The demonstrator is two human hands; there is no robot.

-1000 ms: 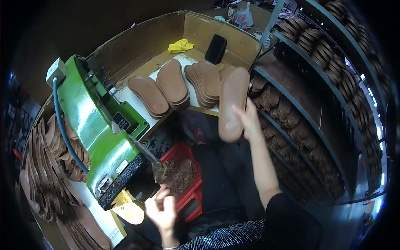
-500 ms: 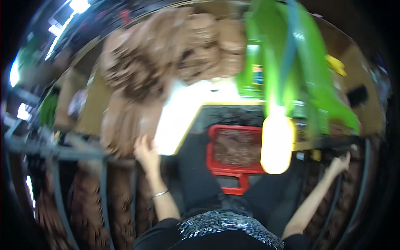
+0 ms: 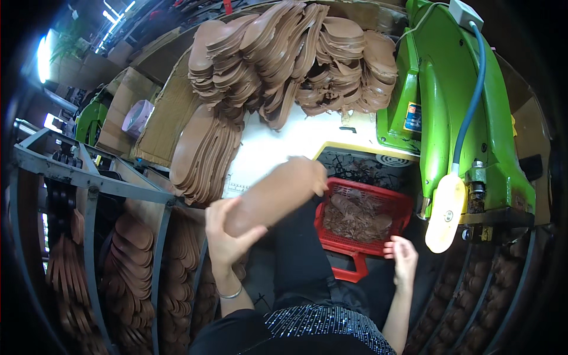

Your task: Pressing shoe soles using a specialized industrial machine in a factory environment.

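Note:
A brown shoe sole is held by its near end in my left hand, with thumb and fingers on its two edges. The sole is tilted over the table's front, its far end rough with a ragged scrap of trim. My right hand is raised beside the red basket, fingers loosely bent and a little apart, nothing seen in them. Brown trimmings lie in that basket. Just left of the held sole, a row of brown soles leans on the white table.
A large pile of soles covers the table's back. On the right stands a green machine with a yellow-rimmed white lamp hanging low. Metal racks full of soles flank me on both sides. Cardboard walls the table's left.
My left hand has come away from the leaning row with a sole in it. My right hand has moved left from the machine's right side toward the basket. My view has turned.

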